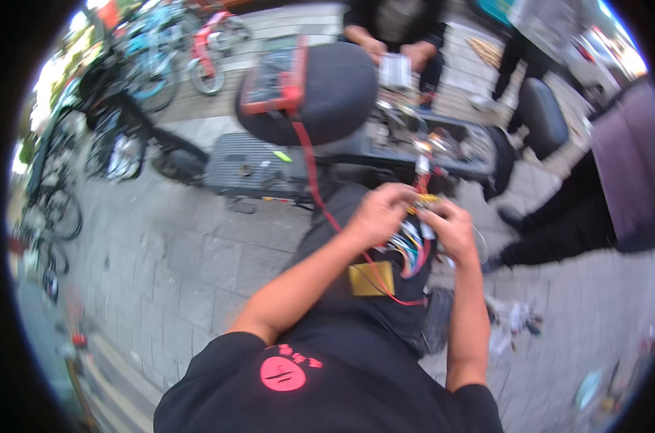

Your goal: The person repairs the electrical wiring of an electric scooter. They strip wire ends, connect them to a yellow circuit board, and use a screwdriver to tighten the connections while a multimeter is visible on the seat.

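Observation:
Both hands meet over my lap, beside an opened electric scooter body [443,141]. My left hand [385,213] and my right hand [449,225] have their fingers closed around a small yellow part [425,202], blurred, perhaps a connector or taped wiring. Red wires [421,179] run from it up into the scooter. Below my fingers hangs a bundle of multicoloured wires [412,249]. A gold-coloured flat square piece [371,279] lies on my lap, with a red cable [320,191] crossing it. This cable leads up to a red-cased multimeter [273,76] on the scooter's black seat [335,94].
Across the scooter a person's hands [396,54] hold a silvery finned box [395,72]. Other people stand at the right, near a black padded backrest [543,115]. The ribbed footboard [248,162] carries small items. Bicycles [150,65] are parked at the left; loose items [515,317] lie on the paving.

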Action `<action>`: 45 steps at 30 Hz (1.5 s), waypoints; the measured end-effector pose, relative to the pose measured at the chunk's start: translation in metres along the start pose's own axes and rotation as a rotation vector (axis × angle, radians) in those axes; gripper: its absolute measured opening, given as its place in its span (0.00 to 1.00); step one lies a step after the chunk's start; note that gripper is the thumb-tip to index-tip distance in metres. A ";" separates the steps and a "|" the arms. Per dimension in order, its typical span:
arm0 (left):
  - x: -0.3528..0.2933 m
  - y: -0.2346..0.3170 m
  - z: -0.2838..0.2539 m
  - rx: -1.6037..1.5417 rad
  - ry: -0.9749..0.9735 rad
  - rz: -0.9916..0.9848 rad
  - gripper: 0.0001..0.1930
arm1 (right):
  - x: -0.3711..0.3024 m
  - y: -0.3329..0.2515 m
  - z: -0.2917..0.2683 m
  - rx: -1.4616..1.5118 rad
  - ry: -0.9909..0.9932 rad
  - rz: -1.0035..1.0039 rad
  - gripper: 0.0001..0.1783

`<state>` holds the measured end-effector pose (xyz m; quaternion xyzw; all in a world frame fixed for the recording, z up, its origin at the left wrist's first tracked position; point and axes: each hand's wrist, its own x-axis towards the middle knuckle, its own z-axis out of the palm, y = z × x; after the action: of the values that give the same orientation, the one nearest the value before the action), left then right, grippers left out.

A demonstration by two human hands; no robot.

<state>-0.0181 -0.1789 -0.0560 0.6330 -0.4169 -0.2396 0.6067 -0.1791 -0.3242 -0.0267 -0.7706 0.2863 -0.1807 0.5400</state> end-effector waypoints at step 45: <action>0.029 0.024 -0.029 0.336 0.094 0.253 0.07 | 0.029 -0.042 -0.012 0.541 0.407 -0.101 0.12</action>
<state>0.0154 -0.1839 -0.0226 0.6784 -0.4984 -0.0587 0.5366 -0.1531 -0.3405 0.0161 -0.5607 0.2913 -0.4267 0.6471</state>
